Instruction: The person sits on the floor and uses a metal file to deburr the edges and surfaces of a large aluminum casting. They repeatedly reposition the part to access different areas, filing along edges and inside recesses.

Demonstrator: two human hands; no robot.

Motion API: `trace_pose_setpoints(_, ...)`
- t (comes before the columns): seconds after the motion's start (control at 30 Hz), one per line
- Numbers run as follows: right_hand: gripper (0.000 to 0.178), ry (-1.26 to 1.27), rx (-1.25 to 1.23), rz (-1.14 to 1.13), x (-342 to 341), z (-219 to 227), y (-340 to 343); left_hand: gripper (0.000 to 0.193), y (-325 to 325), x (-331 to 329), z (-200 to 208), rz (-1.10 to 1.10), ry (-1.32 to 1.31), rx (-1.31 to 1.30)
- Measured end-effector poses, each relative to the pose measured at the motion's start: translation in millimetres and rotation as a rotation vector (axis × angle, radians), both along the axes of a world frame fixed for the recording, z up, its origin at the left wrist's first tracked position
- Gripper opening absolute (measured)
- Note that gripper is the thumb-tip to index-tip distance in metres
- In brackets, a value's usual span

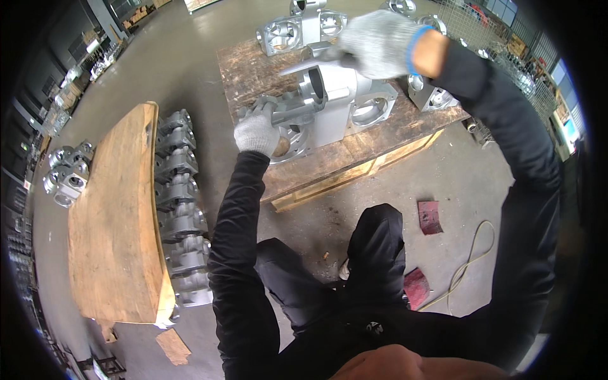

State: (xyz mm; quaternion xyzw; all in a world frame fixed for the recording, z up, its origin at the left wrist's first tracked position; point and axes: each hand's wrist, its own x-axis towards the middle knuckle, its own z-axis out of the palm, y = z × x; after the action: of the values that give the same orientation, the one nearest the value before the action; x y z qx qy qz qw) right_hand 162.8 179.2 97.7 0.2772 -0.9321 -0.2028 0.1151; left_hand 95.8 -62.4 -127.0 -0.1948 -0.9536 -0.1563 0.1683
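A large silver-grey metal casting [332, 123] with round openings lies on the worn wooden-topped bench [237, 69] in front of me. My left hand [256, 130], in a pale knit glove, grips the casting's left end with bent fingers. Above the casting's upper side is my right hand [380, 45], gloved in grey with a blue cuff. Its fingers are closed round a slim, pointed grey tool [299, 67] that extends left over the casting. The tool's handle is hidden in the glove, so its exact kind cannot be made out.
More castings [282, 35] stand at the bench's far side, another [432, 95] at its right. Left, a wooden board [114, 221] stands beside a row of castings [183, 209]. Red pieces [429, 217] and a yellowish cord [465, 263] lie on the floor.
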Motion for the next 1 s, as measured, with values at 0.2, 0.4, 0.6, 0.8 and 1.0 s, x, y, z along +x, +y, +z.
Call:
trace_pose_setpoints(0.2,0.022,0.042,-0.152,0.063,28,-29,26,0.068,6,-1,79,-0.362,-0.364,0.874)
trace_pose_setpoints(0.4,0.020,0.152,-0.172,0.173,31,-53,54,0.036,76,-33,131,-0.448,-0.261,0.662)
trace_pose_setpoints(0.6,0.026,0.253,-0.078,0.252,45,-50,109,0.029,69,-42,105,-0.513,-0.349,0.958)
trace_pose_setpoints(0.8,0.044,0.332,-0.105,0.268,47,-50,144,0.026,42,-53,101,-0.462,-0.138,0.801)
trace_pose_setpoints(1.0,0.031,0.318,-0.073,0.077,30,-50,105,0.058,-2,-11,51,-0.039,-0.044,0.407)
